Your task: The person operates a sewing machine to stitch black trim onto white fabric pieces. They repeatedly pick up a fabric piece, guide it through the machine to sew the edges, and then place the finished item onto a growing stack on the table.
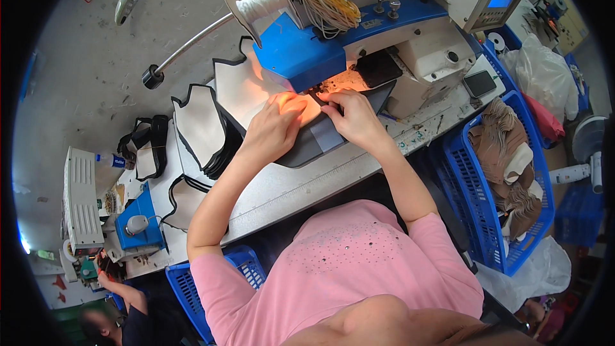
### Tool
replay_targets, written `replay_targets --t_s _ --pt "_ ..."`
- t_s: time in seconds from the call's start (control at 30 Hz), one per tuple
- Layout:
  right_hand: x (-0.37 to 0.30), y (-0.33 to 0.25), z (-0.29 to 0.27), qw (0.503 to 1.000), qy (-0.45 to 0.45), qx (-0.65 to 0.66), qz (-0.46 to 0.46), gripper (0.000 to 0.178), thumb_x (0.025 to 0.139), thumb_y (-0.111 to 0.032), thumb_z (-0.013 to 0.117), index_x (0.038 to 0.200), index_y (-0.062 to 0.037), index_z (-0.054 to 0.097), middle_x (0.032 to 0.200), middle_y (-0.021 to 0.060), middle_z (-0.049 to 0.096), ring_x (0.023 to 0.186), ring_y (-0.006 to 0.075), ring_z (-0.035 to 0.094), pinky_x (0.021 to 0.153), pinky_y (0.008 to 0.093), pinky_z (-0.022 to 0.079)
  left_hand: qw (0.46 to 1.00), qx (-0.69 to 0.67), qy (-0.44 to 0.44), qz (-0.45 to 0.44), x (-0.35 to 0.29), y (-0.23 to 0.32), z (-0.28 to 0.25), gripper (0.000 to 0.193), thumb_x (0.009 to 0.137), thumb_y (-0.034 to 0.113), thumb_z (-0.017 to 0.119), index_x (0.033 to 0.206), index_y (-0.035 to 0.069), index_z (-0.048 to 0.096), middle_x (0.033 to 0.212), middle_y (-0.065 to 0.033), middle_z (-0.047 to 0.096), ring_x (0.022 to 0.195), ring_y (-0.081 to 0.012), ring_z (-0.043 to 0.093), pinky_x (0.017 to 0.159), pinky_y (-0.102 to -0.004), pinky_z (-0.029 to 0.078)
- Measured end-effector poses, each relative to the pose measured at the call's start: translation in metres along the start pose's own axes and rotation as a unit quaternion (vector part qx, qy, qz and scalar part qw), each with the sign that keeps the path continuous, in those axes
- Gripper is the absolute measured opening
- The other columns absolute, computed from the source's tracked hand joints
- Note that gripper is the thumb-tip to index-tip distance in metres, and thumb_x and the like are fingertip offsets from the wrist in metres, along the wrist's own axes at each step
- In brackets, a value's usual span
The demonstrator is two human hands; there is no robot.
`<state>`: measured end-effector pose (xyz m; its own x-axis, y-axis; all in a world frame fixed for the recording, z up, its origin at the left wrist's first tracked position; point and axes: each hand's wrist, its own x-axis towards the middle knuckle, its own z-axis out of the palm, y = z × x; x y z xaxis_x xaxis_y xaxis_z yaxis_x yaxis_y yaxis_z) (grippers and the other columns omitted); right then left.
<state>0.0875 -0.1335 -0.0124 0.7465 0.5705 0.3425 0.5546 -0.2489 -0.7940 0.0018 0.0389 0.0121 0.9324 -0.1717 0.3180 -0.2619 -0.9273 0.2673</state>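
Both my hands work at the front of a blue and white sewing machine (pixel 295 51), under its lit head. My left hand (pixel 272 129) is closed on a light fabric piece (pixel 309 109) that glows orange in the lamp light. Close beside the needle area, my right hand (pixel 353 117) pinches the edge of that piece, where a dark strip shows; its fingertips partly hide the edge. Beneath the hands lies a dark grey plate (pixel 314 144) with a paler patch. The needle itself is hard to make out.
White fabric pieces with black edging (pixel 198 122) lie stacked left on the metal table (pixel 275 189). A thread spool (pixel 262 3) tops the machine; a control box (pixel 487 0) stands behind right. Blue basket (pixel 464 173) at right holds brown pieces. Another person (pixel 138 314) sits lower left.
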Motion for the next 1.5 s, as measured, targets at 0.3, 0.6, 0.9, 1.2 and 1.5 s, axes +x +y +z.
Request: replay_targets --t_s 0.3,0.6,0.9,1.2,1.5 --pt "-0.008 0.001 -0.008 0.998 0.031 -0.025 -0.048 0.015 0.074 -0.007 0.061 0.085 0.0014 0.065 0.077 0.0147 0.061 0.073 0.0287 0.057 0.067 0.0351 0.044 0.999 0.032 -0.026 0.036 0.013 -0.018 -0.008 0.033 0.073 0.004 0.055 0.104 0.012 0.060 0.094 -0.0089 0.054 0.093 -0.0274 0.053 0.075 -0.0361 0.047" --pt "-0.015 0.007 -0.013 0.996 0.051 -0.003 -0.073 0.009 0.071 -0.003 0.060 0.079 0.0005 0.065 0.074 0.0139 0.059 0.073 0.0308 0.056 0.068 0.0384 0.044 0.998 0.056 -0.023 0.024 0.017 -0.021 -0.007 0.034 0.072 0.004 0.055 0.103 0.014 0.063 0.091 -0.0088 0.053 0.088 -0.0276 0.055 0.072 -0.0365 0.049" --pt "-0.016 0.006 -0.012 0.996 0.048 -0.002 -0.074 0.009 0.072 -0.004 0.060 0.079 0.0002 0.065 0.075 0.0130 0.059 0.075 0.0300 0.056 0.070 0.0378 0.043 0.996 0.076 0.025 -0.024 0.007 0.007 -0.002 0.020 0.076 0.010 0.054 0.094 0.004 0.061 0.096 -0.0156 0.054 0.087 -0.0331 0.054 0.073 -0.0398 0.048" --pt "-0.015 0.001 -0.010 0.995 0.041 -0.028 -0.085 0.012 0.074 -0.010 0.062 0.081 -0.0014 0.066 0.076 0.0111 0.059 0.079 0.0277 0.054 0.070 0.0382 0.041 0.996 0.036 -0.001 -0.077 0.006 0.039 0.005 0.021 0.080 0.010 0.050 0.096 -0.003 0.055 0.099 -0.0280 0.054 0.090 -0.0421 0.052 0.079 -0.0445 0.044" --pt "-0.016 0.001 -0.003 0.993 0.061 -0.076 -0.062 0.015 0.074 -0.009 0.059 0.086 -0.0006 0.064 0.080 0.0106 0.060 0.084 0.0263 0.055 0.074 0.0373 0.038 0.998 -0.031 -0.016 -0.057 -0.002 0.034 0.009 0.027 0.078 0.003 0.051 0.104 -0.004 0.051 0.113 -0.0309 0.045 0.104 -0.0447 0.046 0.089 -0.0451 0.039"
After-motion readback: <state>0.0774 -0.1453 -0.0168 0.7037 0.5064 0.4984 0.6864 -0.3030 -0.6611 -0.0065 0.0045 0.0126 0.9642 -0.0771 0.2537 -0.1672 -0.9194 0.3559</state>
